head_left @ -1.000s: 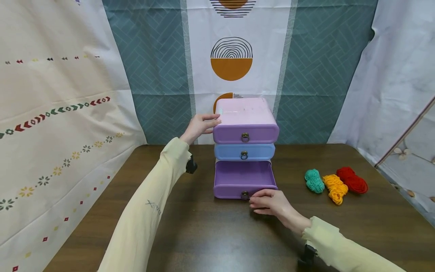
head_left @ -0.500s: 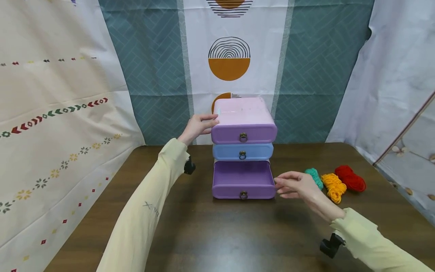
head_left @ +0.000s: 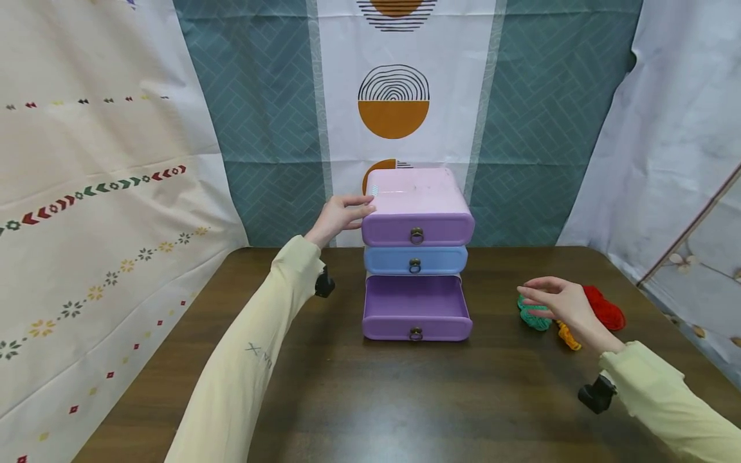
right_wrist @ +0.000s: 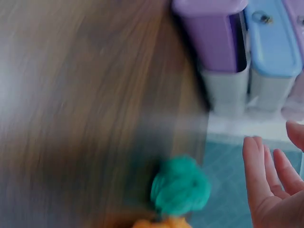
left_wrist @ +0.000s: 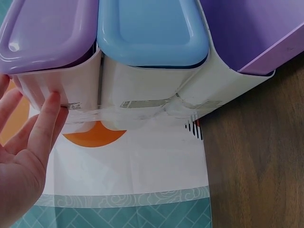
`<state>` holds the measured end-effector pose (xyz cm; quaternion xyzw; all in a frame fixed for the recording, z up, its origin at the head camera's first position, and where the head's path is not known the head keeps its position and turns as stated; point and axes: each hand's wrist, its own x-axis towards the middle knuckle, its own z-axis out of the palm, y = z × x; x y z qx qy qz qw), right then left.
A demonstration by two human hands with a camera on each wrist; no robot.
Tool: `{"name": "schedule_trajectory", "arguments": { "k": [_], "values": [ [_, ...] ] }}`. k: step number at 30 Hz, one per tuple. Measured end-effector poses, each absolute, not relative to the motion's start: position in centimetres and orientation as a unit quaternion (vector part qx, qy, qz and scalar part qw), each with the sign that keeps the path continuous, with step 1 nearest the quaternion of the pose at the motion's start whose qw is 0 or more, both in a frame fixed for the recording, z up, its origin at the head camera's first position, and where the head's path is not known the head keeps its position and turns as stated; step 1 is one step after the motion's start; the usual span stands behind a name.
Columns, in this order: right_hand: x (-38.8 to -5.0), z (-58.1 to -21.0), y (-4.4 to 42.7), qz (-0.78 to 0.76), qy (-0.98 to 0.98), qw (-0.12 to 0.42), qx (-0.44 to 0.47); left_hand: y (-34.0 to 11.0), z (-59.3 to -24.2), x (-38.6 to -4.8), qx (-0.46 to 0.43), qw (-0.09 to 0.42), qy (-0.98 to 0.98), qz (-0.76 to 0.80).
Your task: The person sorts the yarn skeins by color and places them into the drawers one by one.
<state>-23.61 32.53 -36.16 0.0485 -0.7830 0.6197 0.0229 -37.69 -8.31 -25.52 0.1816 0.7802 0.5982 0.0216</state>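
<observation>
My left hand (head_left: 340, 217) rests its fingers on the upper left side of a three-drawer cabinet (head_left: 413, 193). In the left wrist view the fingers (left_wrist: 45, 121) touch its side wall. The bottom purple drawer (head_left: 415, 328) is pulled out and looks empty; the blue drawer (head_left: 389, 260) and top purple drawer (head_left: 384, 229) are closed. Over the yarn at the right, my right hand (head_left: 570, 310) is held with relaxed fingers and nothing in them. It partly covers the green yarn (head_left: 535, 319) and yellow yarn (head_left: 568, 336); red yarn (head_left: 608, 312) lies just behind.
The brown table (head_left: 370, 405) stretches out in front of the cabinet. Behind it hangs a patterned cloth (head_left: 266, 128), with a cream cloth (head_left: 110, 212) along the left and a white one (head_left: 683, 128) along the right.
My right hand has left the bottom drawer's front and moved right, over the yarn. The drawer stays pulled out, and my left hand keeps its place on the cabinet.
</observation>
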Motion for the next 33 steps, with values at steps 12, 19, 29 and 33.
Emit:
{"name": "schedule_trajectory", "arguments": {
  "k": [12, 19, 29, 33],
  "values": [
    [-23.2, -37.2, 33.9, 0.376, -0.917, 0.130, 0.025, -8.1, -25.8, -37.8, 0.181, 0.018, 0.783, 0.595],
    [-23.3, -38.0, 33.9, 0.318, -0.936, 0.146, 0.043, -8.0, -25.6, -37.6, 0.183, 0.015, 0.784, 0.593],
    [-23.5, -39.1, 33.7, 0.300, -0.949, 0.103, 0.001, -8.0, -23.8, -35.2, 0.187, 0.038, 0.788, 0.586],
    [-23.7, -39.0, 33.5, 0.307, -0.945, 0.107, -0.014, -8.0, -23.6, -34.7, 0.188, 0.036, 0.791, 0.581]
  ]
}}
